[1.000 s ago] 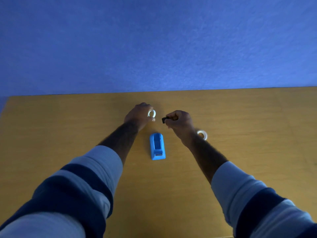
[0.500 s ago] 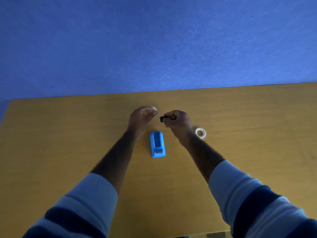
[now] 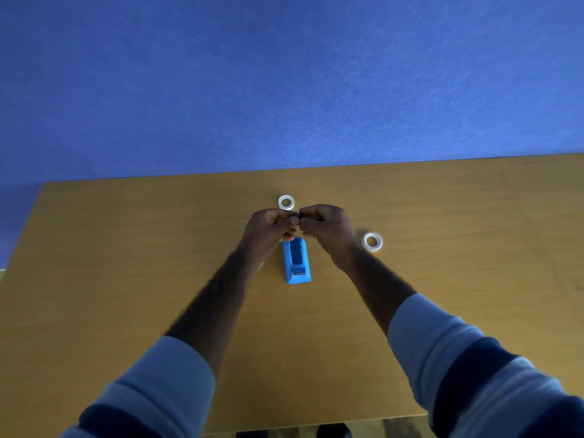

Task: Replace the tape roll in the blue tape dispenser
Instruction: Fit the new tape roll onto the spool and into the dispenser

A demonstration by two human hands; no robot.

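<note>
The blue tape dispenser (image 3: pixel 297 263) lies lengthwise on the wooden table (image 3: pixel 126 263), its roll bay empty. Just above its far end my left hand (image 3: pixel 268 227) and my right hand (image 3: pixel 328 226) meet, fingers curled. Between their fingertips they pinch a small black spool core (image 3: pixel 301 215), mostly hidden by the fingers. One white tape ring (image 3: pixel 286 202) lies flat on the table just beyond the hands. A second white tape roll (image 3: pixel 372 241) lies to the right of my right wrist.
The table's far edge meets a blue wall (image 3: pixel 284 90). The left edge of the table runs diagonally at the far left. The near table edge shows at the bottom, with dark floor below it.
My left hand has set the white ring down on the table beyond the dispenser. It then moved right to join my right hand on the black core.
</note>
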